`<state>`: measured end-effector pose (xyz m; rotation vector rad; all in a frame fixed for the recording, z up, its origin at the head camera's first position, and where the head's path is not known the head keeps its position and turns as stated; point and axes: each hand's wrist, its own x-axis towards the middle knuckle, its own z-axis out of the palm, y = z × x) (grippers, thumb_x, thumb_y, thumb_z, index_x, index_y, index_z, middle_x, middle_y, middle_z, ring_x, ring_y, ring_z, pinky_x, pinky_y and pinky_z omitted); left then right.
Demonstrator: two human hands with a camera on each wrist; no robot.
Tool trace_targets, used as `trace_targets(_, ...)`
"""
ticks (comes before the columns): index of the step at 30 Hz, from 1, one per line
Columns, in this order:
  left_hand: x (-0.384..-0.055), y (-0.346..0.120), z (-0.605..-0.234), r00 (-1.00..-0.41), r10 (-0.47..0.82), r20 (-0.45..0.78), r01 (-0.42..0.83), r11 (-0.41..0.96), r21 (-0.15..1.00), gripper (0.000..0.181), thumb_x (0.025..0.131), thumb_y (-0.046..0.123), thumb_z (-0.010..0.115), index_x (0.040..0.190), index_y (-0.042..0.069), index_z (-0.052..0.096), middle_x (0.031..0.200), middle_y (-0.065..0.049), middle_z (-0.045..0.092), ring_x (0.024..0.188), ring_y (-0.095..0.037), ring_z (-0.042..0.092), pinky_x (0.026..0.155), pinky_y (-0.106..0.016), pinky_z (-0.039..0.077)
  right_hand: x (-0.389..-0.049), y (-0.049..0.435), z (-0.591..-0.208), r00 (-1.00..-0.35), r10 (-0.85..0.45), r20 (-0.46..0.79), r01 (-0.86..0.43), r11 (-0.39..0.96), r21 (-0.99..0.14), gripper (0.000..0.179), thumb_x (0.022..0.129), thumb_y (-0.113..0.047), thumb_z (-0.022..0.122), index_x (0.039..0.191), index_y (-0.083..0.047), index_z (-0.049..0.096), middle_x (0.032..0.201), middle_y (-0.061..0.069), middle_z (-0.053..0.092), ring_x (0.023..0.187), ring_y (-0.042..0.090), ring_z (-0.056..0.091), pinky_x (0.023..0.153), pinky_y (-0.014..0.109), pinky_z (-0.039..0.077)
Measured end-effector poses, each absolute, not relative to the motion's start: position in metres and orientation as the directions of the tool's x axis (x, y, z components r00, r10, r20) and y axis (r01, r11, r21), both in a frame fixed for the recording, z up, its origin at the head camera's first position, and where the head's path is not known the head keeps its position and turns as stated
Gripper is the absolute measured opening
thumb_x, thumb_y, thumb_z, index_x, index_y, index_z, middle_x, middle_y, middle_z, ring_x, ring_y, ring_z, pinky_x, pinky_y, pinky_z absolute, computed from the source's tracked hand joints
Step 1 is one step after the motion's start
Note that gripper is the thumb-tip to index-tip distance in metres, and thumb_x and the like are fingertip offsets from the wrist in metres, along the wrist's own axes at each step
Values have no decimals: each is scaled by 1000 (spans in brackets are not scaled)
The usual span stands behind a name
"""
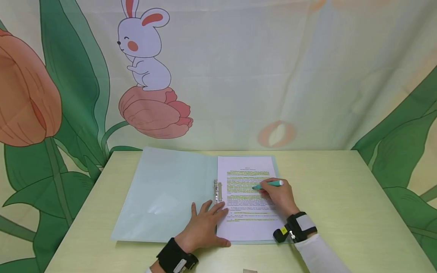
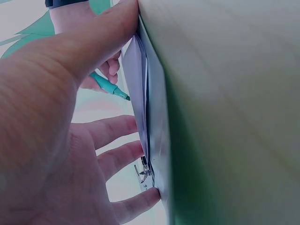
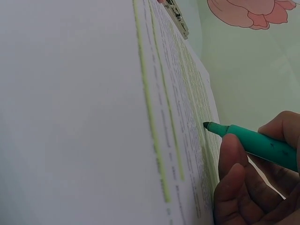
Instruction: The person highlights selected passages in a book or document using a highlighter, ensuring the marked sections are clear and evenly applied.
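My right hand (image 1: 282, 196) pinches a green highlighter (image 3: 265, 146), its dark tip right at the highlighted lines in the middle of the page. That printed sheet (image 1: 250, 230) lies on the right side of an open light-blue folder (image 1: 164, 189), with yellow-green marking over many of its lines. With fingers spread, my left hand (image 1: 203, 226) rests across the folder's spine and the sheet's lower left edge. Its thumb lies along the bottom edge. A metal clip (image 1: 216, 190) sits on the spine just above the left fingers. In the left wrist view, stacked sheets (image 2: 137, 65) show edge-on.
The folder lies on a pale wooden table (image 1: 341, 197). Behind the table hangs a curtain (image 1: 239, 76) printed with a rabbit, tulips and leaves. A small brownish piece (image 1: 250, 271) shows at the bottom edge of the head view. Each wrist wears a black strap with a camera.
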<state>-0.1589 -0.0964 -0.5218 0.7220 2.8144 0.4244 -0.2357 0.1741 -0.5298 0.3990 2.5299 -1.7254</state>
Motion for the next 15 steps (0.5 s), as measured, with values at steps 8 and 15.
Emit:
trace_targets(8, -158, -97, -521, -856, 503, -118, 444, 833, 329, 97, 66, 65, 80, 146, 19, 48, 158, -2, 38, 145, -41, 28, 105, -82, 12, -234, 180, -530, -963, 186, -195, 246, 313, -917, 25, 86, -26, 70, 101, -6, 74, 84, 9, 77, 75, 17, 73, 67, 25, 57)
trace_targets(15, -159, -97, -523, -856, 502, -122, 443, 835, 325, 98, 66, 65, 79, 146, 19, 48, 158, -1, 37, 145, -41, 27, 105, -81, 12, -234, 184, -529, -956, 204, -211, 267, 306, -914, 26, 83, -25, 69, 99, -6, 75, 83, 10, 77, 72, 17, 73, 65, 24, 56)
